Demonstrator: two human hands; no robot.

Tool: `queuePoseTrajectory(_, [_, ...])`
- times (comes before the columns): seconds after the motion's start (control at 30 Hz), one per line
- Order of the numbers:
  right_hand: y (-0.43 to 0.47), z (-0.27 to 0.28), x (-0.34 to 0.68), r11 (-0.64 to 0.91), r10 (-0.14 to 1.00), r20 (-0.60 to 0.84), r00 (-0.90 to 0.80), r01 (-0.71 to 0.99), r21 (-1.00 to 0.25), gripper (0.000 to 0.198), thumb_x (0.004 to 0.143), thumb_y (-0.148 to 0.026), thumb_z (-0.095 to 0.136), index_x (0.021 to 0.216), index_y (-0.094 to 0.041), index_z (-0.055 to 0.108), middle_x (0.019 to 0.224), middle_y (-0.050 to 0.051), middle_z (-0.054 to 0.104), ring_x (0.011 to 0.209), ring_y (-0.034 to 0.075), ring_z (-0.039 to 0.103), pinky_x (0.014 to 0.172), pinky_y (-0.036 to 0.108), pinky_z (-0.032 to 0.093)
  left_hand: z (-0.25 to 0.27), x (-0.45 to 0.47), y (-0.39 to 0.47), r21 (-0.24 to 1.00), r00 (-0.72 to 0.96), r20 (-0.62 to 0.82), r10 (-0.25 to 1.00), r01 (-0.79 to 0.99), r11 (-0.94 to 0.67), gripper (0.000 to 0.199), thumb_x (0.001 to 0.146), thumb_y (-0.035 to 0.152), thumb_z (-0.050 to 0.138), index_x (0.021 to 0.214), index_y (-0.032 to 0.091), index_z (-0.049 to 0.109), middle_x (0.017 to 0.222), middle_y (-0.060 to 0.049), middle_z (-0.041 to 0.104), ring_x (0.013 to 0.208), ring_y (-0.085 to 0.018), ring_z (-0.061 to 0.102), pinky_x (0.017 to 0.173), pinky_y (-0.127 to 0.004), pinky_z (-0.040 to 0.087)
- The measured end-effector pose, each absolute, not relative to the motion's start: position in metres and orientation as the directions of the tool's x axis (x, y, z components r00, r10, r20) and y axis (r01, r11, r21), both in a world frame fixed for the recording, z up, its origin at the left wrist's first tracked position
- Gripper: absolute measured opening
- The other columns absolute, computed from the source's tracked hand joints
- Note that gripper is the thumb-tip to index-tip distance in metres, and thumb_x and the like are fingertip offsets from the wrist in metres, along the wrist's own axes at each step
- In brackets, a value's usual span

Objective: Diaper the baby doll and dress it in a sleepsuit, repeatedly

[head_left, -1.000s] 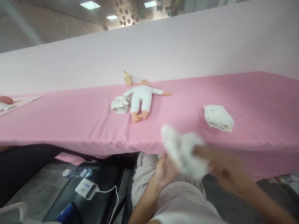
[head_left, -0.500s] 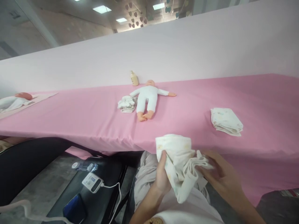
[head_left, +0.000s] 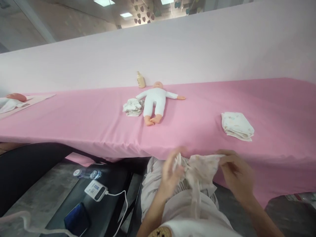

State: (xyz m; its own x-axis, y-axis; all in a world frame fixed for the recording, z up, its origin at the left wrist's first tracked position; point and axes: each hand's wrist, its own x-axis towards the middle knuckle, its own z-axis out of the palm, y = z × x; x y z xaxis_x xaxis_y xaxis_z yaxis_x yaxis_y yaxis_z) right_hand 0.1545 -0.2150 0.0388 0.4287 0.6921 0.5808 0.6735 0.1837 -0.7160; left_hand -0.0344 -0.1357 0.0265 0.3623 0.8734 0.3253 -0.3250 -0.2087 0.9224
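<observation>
Above my lap hangs a white cloth (head_left: pixel 203 168) with a faint print, partly bunched and blurred by motion; its exact kind does not show. My left hand (head_left: pixel 170 177) curls round the bunched left end, its fingers slightly smeared. At the cloth's upper right corner, my right hand (head_left: pixel 237 176) pinches the edge and the fabric is stretched between both hands. On the table beyond lies a baby doll (head_left: pixel 155 100) in a white suit, on its back with arms spread. A crumpled stack of white cloths (head_left: pixel 133 108) touches its side.
A folded printed cloth (head_left: pixel 237 126) lies to the right on the pink tablecloth (head_left: pixel 197 131). Behind the doll stands a cream pump bottle (head_left: pixel 140 80). Another doll (head_left: pixel 12 102) lies far left. A black chair holds a phone (head_left: pixel 77 220), a white cabled device (head_left: pixel 96 190) and plastic bottles (head_left: pixel 86 173).
The cloth has been turned and spread sideways between my hands. My left hand has shifted up to its bunched end, and my right hand now grips a flat corner.
</observation>
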Motion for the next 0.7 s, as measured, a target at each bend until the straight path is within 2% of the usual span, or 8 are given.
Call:
queuePoseTrajectory(0.07, [-0.207,0.043,0.145,0.202,0.675,0.604,0.424,0.681,-0.704,0.013,0.082,-0.018,0.053,0.069,-0.023,0.055,0.082,0.002,0.067,0.069,0.015,0.063,0.053,0.025,0.045,0.026,-0.019,-0.146,0.966,0.634,0.256,0.73,-0.145,-0.213,0.058,0.076,0.037,0.067,0.13,0.023,0.051,0.13,-0.01,0.055,0.12,-0.028,0.049,0.105,-0.04,0.035])
queuePoseTrajectory(0.1, [-0.203,0.047,0.14,0.252,0.651,0.643,0.404,0.683,-0.685,0.011,0.081,-0.018,0.054,0.072,-0.023,0.055,0.08,0.002,0.067,0.069,0.015,0.063,0.054,0.024,0.046,0.027,-0.013,-0.149,0.968,0.692,0.232,0.684,-0.094,-0.233,0.061,0.075,0.037,0.068,0.131,0.023,0.049,0.126,-0.009,0.057,0.115,-0.027,0.052,0.1,-0.039,0.038])
queuePoseTrajectory(0.17, [-0.196,0.054,0.133,0.339,0.613,0.712,0.344,0.699,-0.63,0.007,0.081,-0.018,0.056,0.077,-0.023,0.055,0.077,0.001,0.067,0.07,0.015,0.064,0.059,0.025,0.05,0.03,-0.005,-0.151,0.963,0.681,0.231,0.695,-0.06,-0.262,0.052,0.079,0.038,0.064,0.127,0.022,0.053,0.107,-0.007,0.065,0.096,-0.023,0.058,0.088,-0.034,0.044])
queuePoseTrajectory(0.23, [-0.191,0.058,0.128,0.346,0.621,0.719,0.311,0.714,-0.609,0.005,0.08,-0.021,0.059,0.082,-0.023,0.056,0.08,0.002,0.067,0.075,0.016,0.065,0.066,0.027,0.053,0.031,-0.002,-0.148,0.968,0.584,0.241,0.775,-0.092,-0.232,0.037,0.086,0.037,0.053,0.118,0.019,0.059,0.092,-0.005,0.065,0.082,-0.018,0.057,0.079,-0.029,0.044])
queuePoseTrajectory(0.4, [-0.188,0.038,0.122,0.194,0.866,0.4,0.301,0.534,-0.823,0.041,0.08,-0.035,0.061,0.118,-0.022,0.048,0.11,0.008,0.063,0.085,0.017,0.065,0.072,0.029,0.055,0.031,-0.006,-0.135,0.94,0.382,0.159,0.911,-0.342,-0.02,0.028,0.087,0.039,0.054,0.105,0.018,0.06,0.085,-0.003,0.06,0.075,-0.013,0.054,0.071,-0.023,0.042])
queuePoseTrajectory(0.47, [-0.191,0.027,0.119,0.148,0.946,0.268,0.182,0.492,-0.858,0.034,0.085,-0.036,0.053,0.115,-0.021,0.051,0.102,0.006,0.065,0.085,0.017,0.065,0.073,0.029,0.055,0.032,-0.007,-0.132,0.892,0.4,0.136,0.906,-0.448,0.064,0.028,0.085,0.041,0.056,0.1,0.018,0.059,0.081,-0.002,0.058,0.07,-0.011,0.051,0.067,-0.022,0.041])
queuePoseTrajectory(0.6, [-0.197,0.019,0.113,0.055,0.992,0.103,0.069,0.496,-0.866,0.029,0.089,-0.036,0.04,0.101,-0.02,0.06,0.073,0.002,0.064,0.065,0.015,0.061,0.054,0.023,0.05,0.039,-0.006,-0.126,0.804,0.363,0.148,0.92,-0.586,0.102,0.026,0.081,0.04,0.062,0.094,0.019,0.057,0.077,0.0,0.053,0.069,-0.01,0.049,0.064,-0.022,0.04])
queuePoseTrajectory(0.7, [-0.199,0.021,0.112,0.071,0.997,0.082,0.0,0.51,-0.858,0.031,0.088,-0.035,0.043,0.114,-0.022,0.055,0.079,0.001,0.065,0.071,0.015,0.062,0.061,0.024,0.051,0.042,-0.007,-0.126,0.742,0.311,0.194,0.93,-0.667,0.068,0.022,0.078,0.039,0.065,0.091,0.022,0.057,0.077,0.0,0.051,0.074,-0.011,0.049,0.073,-0.025,0.042])
